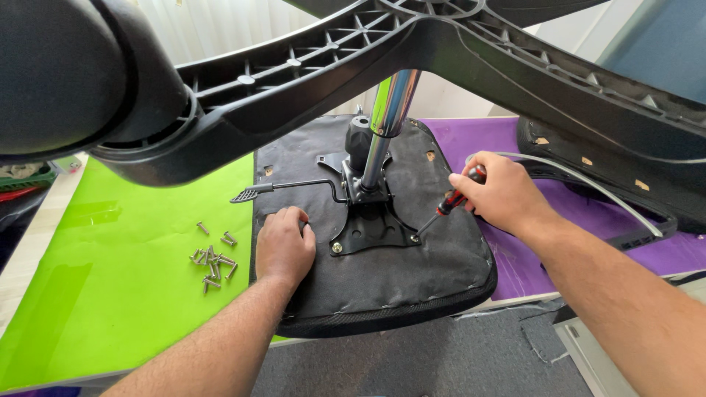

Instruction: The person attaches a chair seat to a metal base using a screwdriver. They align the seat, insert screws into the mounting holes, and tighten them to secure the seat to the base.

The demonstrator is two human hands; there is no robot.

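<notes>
Screws (212, 262), loose and silver, lie in a small heap on the green sheet (118, 294), which we log at the far left of the table, just left of our left hand.

Left hand (284, 246): fingers curled together, knuckles up, pressed flat on the underside of the black seat cushion (412, 279), gripping nothing. It sits just left of the black mounting plate (371, 226), near but not touching it.

Seat cushion: upside down, lying across the join of the green sheet and the purple sheet (515, 265). The mounting plate is at its centre, with a lever (287, 188) running out to the left and a chrome gas column (386, 125) rising from it to the black star base (441, 51) overhead.

Right hand (500, 195): clamped around the red-and-black handle of a screwdriver (445, 208). We note the shaft slanting down and left, its tip at the right corner of the mounting plate. The plate thus lies between our two hands, down and left of the right one.

Second black seat part (618, 184): on the purple sheet, far right.
</notes>
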